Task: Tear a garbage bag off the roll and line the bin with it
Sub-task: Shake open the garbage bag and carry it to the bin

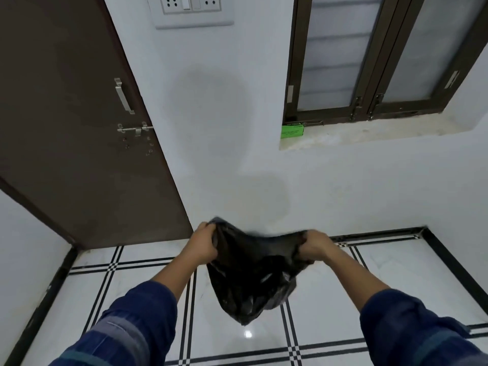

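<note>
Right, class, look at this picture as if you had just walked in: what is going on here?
A person in dark blue sleeves holds a black garbage bag out in front, the left hand and the right hand each gripping one side of its top edge and stretching it between them. The rest of the bag hangs loose above the white tiled floor. No bin or roll shows in this view, so lining has not begun. A small green box sits on the window sill behind.

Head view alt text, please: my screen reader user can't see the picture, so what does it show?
Two hands, left hand and right hand, grip the top edge of a black garbage bag and hold it stretched between them above a white tiled floor. Behind are a brown door, a window and a green box on its sill.
</note>
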Demonstrator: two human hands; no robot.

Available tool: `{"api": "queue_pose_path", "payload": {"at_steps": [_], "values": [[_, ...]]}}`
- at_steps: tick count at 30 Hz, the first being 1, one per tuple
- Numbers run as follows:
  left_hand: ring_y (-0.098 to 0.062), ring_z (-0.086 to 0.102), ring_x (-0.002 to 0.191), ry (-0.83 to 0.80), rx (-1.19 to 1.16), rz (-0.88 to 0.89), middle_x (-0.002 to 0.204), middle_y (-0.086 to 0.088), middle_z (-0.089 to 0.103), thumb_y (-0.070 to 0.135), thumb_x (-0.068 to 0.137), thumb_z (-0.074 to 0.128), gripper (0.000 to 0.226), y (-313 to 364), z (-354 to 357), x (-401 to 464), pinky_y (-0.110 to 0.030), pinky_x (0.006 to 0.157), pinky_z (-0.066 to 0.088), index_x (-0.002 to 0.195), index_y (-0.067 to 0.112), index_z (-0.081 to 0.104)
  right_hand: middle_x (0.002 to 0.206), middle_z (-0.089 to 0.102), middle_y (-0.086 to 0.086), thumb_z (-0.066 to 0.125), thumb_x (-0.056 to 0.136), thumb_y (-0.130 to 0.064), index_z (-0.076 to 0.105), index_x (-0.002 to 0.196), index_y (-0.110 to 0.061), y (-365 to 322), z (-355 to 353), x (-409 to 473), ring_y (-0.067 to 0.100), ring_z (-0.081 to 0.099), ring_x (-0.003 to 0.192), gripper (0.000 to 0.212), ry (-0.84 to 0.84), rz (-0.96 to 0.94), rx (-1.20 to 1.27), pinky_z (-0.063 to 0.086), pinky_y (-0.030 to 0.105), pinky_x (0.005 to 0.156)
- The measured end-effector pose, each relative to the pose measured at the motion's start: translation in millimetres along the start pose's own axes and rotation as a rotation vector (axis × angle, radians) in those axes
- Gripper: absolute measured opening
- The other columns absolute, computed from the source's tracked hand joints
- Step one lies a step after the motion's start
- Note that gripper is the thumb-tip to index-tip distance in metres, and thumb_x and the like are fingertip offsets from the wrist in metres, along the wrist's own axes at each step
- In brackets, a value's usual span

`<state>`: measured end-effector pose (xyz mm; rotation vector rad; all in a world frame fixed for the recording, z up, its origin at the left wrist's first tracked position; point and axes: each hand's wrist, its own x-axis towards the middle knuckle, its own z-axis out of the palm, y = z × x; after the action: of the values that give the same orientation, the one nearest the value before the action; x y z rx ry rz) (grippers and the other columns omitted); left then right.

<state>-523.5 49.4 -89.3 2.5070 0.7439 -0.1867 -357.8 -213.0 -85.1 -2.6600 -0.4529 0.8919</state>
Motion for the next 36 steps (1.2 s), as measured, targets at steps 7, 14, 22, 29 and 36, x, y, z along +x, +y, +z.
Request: {"api": "queue_pose_path", "payload": {"at_steps": [7,14,22,29,36], "values": [[-0.032,0.061,0.105,0.205,-0.218,-0.077,0.116,-0.01,0.06,0.003,0.081,0.059,0.053,10.4,-4.2,7.6,-0.03,0.079,0.046,0.132,0.02,0.058,0.087,0.07,0.014,0.066,0.08,0.009,0.072,0.104,-0.005,-3.8,-1.7,1.9,0.029,0.064,0.074,0.028,0.099,0.155,1.014,0.058,0.041,0.072],[-0.028,0.07,0.067,-0.157,-1.235,-0.533,0.089,-0.014,0.071,0.005,0.1,0.043,0.024,34.0,-15.9,-1.2,-0.035,0.05,0.059,0.106,0.016,0.064,0.089,0.069,0.012,0.037,0.095,0.005,0.066,0.102,-0.013,4.7,-7.5,-7.7,0.03,0.064,0.081,0.036,-0.224,0.304,1.427,0.054,0.043,0.072],[-0.028,0.075,0.072,-0.219,-1.68,-0.405,0.084,-0.012,0.077,0.027,0.092,0.065,0.024,11.8,-32.3,-1.0,-0.04,0.073,0.061,0.08,0.01,0.078,0.083,0.07,0.011,0.056,0.088,-0.001,0.062,0.09,-0.013,31.6,-13.6,-14.8,0.027,0.066,0.071,0.014,-0.226,0.152,1.529,0.055,0.031,0.058],[-0.028,0.068,0.09,0.237,-0.772,-0.312,0.102,-0.011,0.07,-0.01,0.072,0.08,0.053,5.8,-6.3,15.9,-0.04,0.083,0.058,0.12,0.007,0.063,0.075,0.068,-0.008,0.065,0.084,-0.007,0.076,0.077,-0.028,36.7,-8.1,4.6,0.015,0.061,0.079,0.025,0.287,0.059,0.313,0.046,0.022,0.07],[-0.039,0.073,0.09,-0.128,-1.008,-0.781,0.096,-0.018,0.073,0.012,0.106,0.036,0.029,16.4,11.9,-6.2,-0.055,0.086,0.056,0.103,0.004,0.064,0.08,0.063,0.011,0.048,0.093,0.009,0.066,0.085,-0.01,39.9,3.7,22.8,0.028,0.063,0.075,0.027,0.035,0.356,1.369,0.058,0.043,0.071]]}}
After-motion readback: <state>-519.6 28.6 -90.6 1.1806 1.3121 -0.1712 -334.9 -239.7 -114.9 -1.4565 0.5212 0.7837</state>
